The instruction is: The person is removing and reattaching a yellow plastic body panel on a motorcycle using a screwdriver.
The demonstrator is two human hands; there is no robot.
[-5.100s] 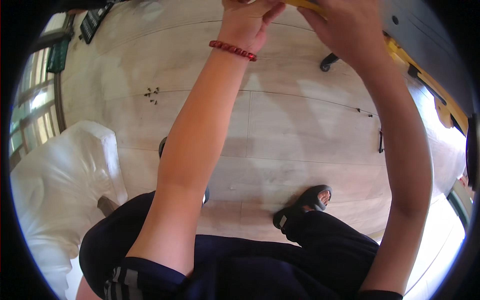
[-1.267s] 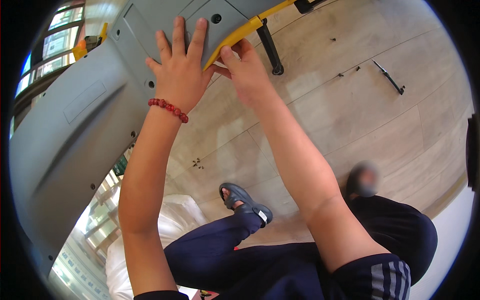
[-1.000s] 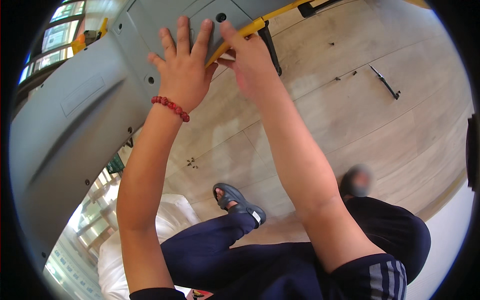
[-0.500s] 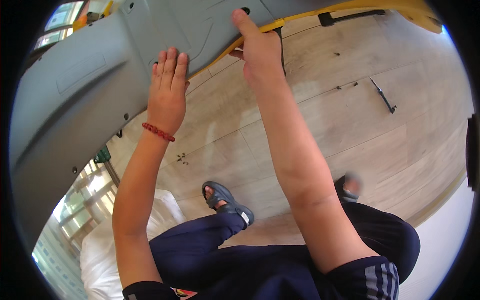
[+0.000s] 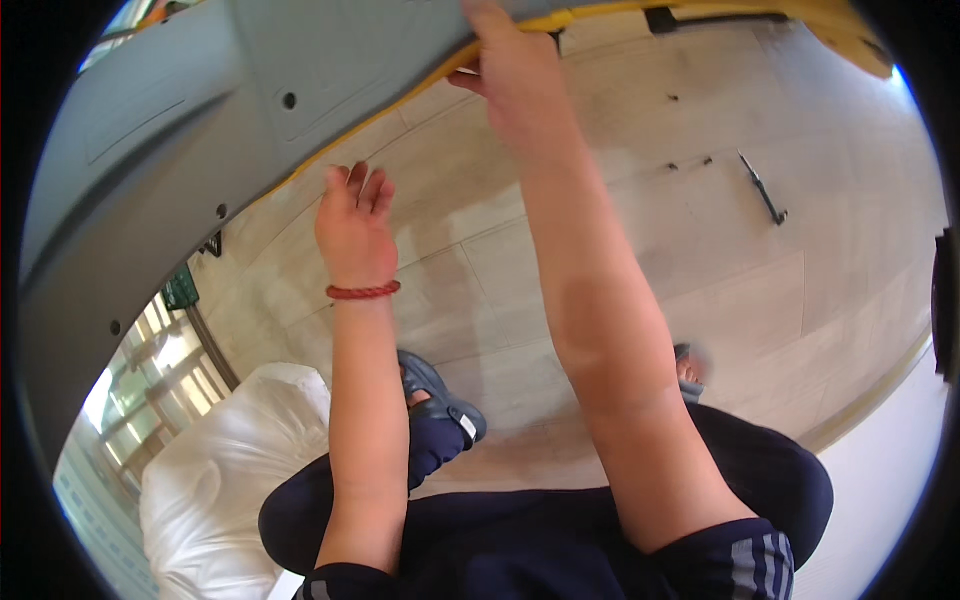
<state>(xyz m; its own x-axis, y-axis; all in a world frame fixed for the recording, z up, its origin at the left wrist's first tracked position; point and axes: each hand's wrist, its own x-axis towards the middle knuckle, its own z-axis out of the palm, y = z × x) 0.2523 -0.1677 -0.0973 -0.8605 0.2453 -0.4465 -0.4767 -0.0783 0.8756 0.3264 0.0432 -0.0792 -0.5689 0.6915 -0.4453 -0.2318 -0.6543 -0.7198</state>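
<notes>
A large grey plastic panel (image 5: pixel 330 60) with a yellow edge strip (image 5: pixel 395 106) spans the upper left and top of the view. At that edge, my right hand (image 5: pixel 522 85) has its thumb over the grey face and its other fingers curled beneath, gripping the panel. My left hand (image 5: pixel 357 225) is off the panel, just on the near side of the yellow strip. Its fingers are apart and slightly bent, with nothing in them. A red bead bracelet (image 5: pixel 363 292) circles the left wrist. Dark holes (image 5: pixel 290 101) show in the panel.
On the wood-look floor (image 5: pixel 720 290) lie a thin dark tool (image 5: pixel 762 188) and a few small dark pieces like screws (image 5: pixel 672 166). A white stuffed bag (image 5: pixel 230 470) stands at lower left. My sandalled foot (image 5: pixel 440 395) is near the left forearm; a white surface borders the right.
My left hand has come off the panel's face and moved back toward me. The right hand keeps its grip on the edge. The panel sits slightly higher and farther left in view.
</notes>
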